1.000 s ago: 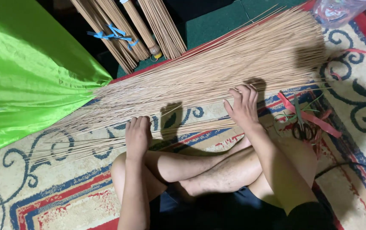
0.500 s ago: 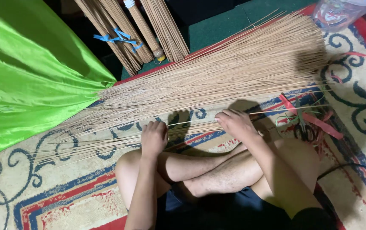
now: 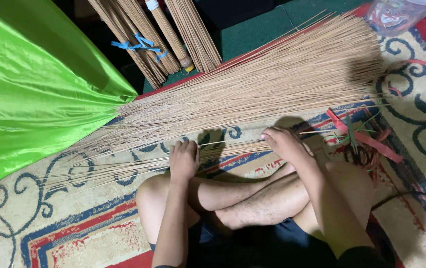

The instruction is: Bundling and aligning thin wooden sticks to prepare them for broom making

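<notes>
One view only, from the camera on the person's head, looking steeply down over crossed bare legs (image 3: pixel 252 198) onto the patterned carpet (image 3: pixel 74 218). It sits close: both forearms run up from the bottom edge, the left hand (image 3: pixel 184 160) and right hand (image 3: pixel 285 143) near mid-frame. The spread of thin sticks (image 3: pixel 252 94) crosses the middle, green cloth (image 3: pixel 34 89) fills the upper left, tied stick bundles (image 3: pixel 168 34) lie along the far top edge. No second view shares the scene.
</notes>
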